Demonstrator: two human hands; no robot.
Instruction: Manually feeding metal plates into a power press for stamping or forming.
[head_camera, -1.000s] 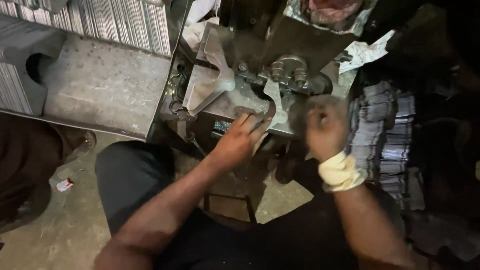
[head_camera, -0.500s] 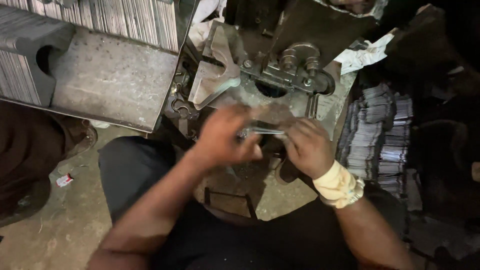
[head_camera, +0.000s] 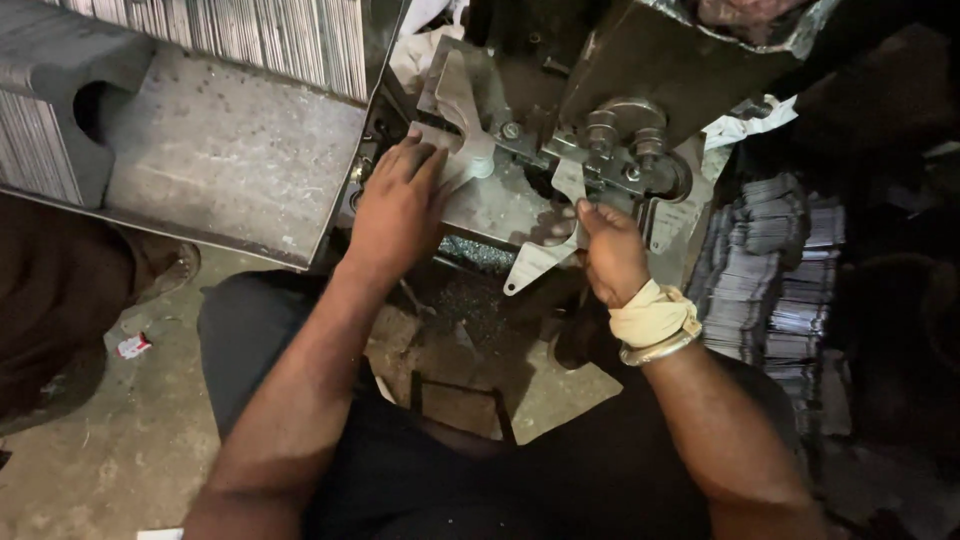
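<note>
1. Now, your left hand (head_camera: 395, 205) lies palm-down, fingers together and flat, on a grey, flat, curved sheet-metal blank (head_camera: 455, 120) resting on the grey steel bed of the press (head_camera: 490, 205); nothing is gripped, only pressed.
2. Your right hand (head_camera: 610, 250) has its fingers curled shut around a second pale, flat, curved sheet-metal blank (head_camera: 535, 262). Its lower tip hangs off the front edge of the bed; its upper end sits at the bolted die block (head_camera: 620, 150).
3. A cream cloth wrap (head_camera: 650, 312) and a silver metal bangle (head_camera: 662, 347) sit on your right wrist.
4. Right of that hand: tall stacks of grey stamped metal pieces (head_camera: 775, 270), near the press.
5. Upper left: a dark grey steel plate (head_camera: 225, 160), with upright rows of thin grey metal sheets (head_camera: 270, 35) behind it.
6. Below: bare concrete floor (head_camera: 100, 450) between your knees.
</note>
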